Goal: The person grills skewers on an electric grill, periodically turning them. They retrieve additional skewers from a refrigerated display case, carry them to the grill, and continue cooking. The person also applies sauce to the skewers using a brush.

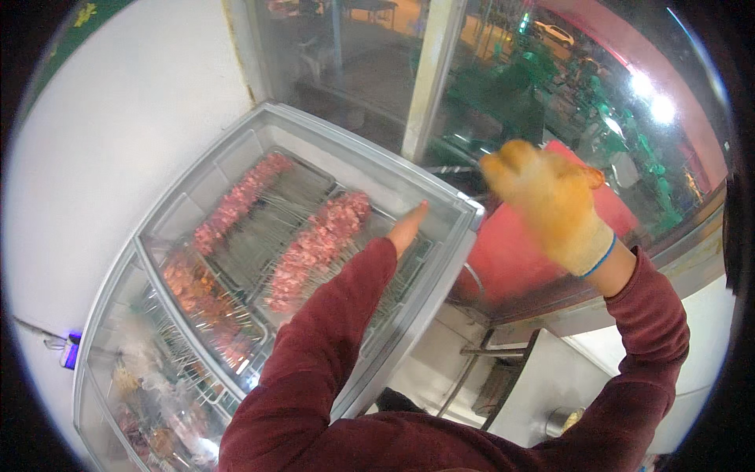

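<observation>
My left hand is bare and reaches over the right part of a glass-topped display case, near its corner; its fingers are mostly hidden by the sleeve and angle. Inside the case, raw meat skewers lie in wire-rimmed trays, with another row of meat skewers farther left. Darker orange skewers lie in front of those. My right hand wears a yellow-coated work glove, blurred, with its fingers curled, above a red object on the window ledge. Whether it grips something is unclear.
A window with a pale frame post rises behind the case. White wall stands at left. Below right is a metal-topped table with a round metal container. Plastic-wrapped items fill the case's lower left section.
</observation>
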